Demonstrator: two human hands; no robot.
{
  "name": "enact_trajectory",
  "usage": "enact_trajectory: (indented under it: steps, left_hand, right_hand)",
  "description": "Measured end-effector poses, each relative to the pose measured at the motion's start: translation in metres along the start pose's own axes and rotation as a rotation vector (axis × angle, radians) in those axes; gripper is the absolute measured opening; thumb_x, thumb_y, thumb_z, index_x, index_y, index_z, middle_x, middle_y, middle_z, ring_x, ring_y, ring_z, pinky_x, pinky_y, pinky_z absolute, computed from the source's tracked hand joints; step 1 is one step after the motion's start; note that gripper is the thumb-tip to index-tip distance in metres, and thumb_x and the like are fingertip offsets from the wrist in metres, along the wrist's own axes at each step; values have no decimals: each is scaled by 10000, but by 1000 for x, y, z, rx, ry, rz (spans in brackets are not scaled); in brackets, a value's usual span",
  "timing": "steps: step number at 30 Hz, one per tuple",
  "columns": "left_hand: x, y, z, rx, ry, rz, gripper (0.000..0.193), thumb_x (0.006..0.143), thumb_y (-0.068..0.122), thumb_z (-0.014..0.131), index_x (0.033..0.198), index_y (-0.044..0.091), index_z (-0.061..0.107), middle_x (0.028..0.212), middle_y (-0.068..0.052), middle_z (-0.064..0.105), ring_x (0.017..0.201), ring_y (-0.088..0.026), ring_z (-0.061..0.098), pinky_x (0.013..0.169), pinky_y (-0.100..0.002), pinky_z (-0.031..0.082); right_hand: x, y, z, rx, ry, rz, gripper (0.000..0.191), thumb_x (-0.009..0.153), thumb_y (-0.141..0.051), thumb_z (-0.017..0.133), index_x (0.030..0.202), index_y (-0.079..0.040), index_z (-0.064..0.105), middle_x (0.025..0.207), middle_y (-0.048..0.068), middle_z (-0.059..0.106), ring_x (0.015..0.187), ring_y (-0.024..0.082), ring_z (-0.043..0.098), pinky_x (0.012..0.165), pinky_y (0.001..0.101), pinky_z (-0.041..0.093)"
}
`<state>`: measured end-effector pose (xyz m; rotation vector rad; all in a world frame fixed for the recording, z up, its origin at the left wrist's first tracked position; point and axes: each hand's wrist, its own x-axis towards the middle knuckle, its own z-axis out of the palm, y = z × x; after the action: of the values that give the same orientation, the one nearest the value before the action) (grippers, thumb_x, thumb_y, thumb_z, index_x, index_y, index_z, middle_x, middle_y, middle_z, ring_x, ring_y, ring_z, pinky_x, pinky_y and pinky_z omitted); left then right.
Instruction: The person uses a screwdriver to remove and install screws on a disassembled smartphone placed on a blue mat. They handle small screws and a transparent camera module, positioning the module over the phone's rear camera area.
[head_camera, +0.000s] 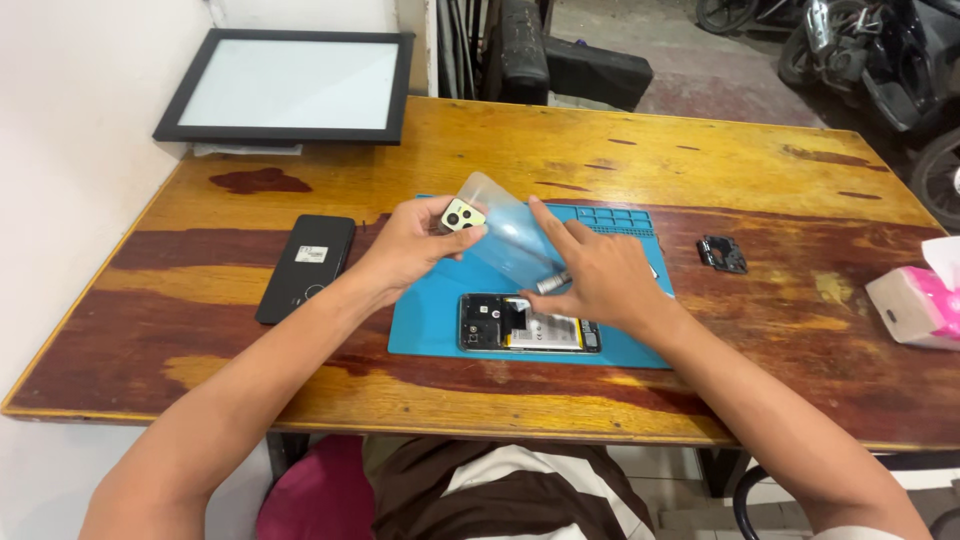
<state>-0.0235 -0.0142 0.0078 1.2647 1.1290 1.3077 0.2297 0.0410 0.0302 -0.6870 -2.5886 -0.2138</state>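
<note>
My left hand (412, 247) holds a pale phone back cover (500, 225) by its camera corner, lifted above the blue work mat (430, 320). The cover tilts up and to the right. My right hand (590, 275) touches the cover's right side with the index finger and grips a small silver screwdriver (552, 282). Below both hands an opened phone (530, 324) lies flat on the mat, its battery and circuit board exposed.
A black phone (306, 266) lies face down left of the mat. A small black frame part (722, 254) sits to the right. A pink tissue box (915, 305) stands at the right edge, a framed screen (290, 85) at the back left.
</note>
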Motion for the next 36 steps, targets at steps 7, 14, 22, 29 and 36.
enact_trajectory:
  steps: [7, 14, 22, 29, 36]
  left_hand:
    - [-1, -1, -3, 130, -6, -28, 359, 879, 223, 774, 1187, 41, 751, 961, -31, 769, 808, -78, 643, 713, -248, 519]
    - [2, -8, -2, 54, -120, -80, 401, 1016, 327, 586, 1220, 13, 729, 1047, -73, 773, 928, -124, 716, 809, -283, 574]
    - [1, -5, -3, -57, -97, -94, 394, 1037, 305, 571, 1262, 7, 698, 1097, -82, 751, 984, -145, 705, 865, -298, 577]
    - [1, -2, 1, 1, -99, -103, 376, 1022, 293, 568, 1279, 37, 668, 1110, -66, 749, 984, -146, 721, 850, -293, 578]
    - [2, -3, 1, -55, -111, -63, 405, 1030, 306, 568, 1308, 28, 666, 1134, -72, 735, 986, -147, 709, 846, -293, 573]
  right_hand:
    - [-4, 15, -13, 24, -136, 86, 1048, 671, -518, 854, 1564, -204, 402, 873, 137, 686, 693, 359, 676, 581, 480, 531]
    - [-4, 11, -19, 51, -169, 110, 1037, 665, -533, 855, 1546, -208, 417, 889, 140, 690, 690, 361, 683, 568, 476, 528]
    - [-3, 15, -24, 22, -160, 148, 1025, 668, -543, 855, 1550, -242, 427, 883, 167, 676, 708, 376, 678, 594, 487, 537]
    - [-2, 17, -23, 94, -207, 193, 1018, 654, -513, 851, 1537, -218, 441, 933, 171, 695, 778, 372, 700, 632, 484, 554]
    - [-6, 21, -18, 124, -111, 176, 986, 653, -516, 848, 1502, -167, 486, 1041, 176, 717, 842, 366, 720, 681, 481, 571]
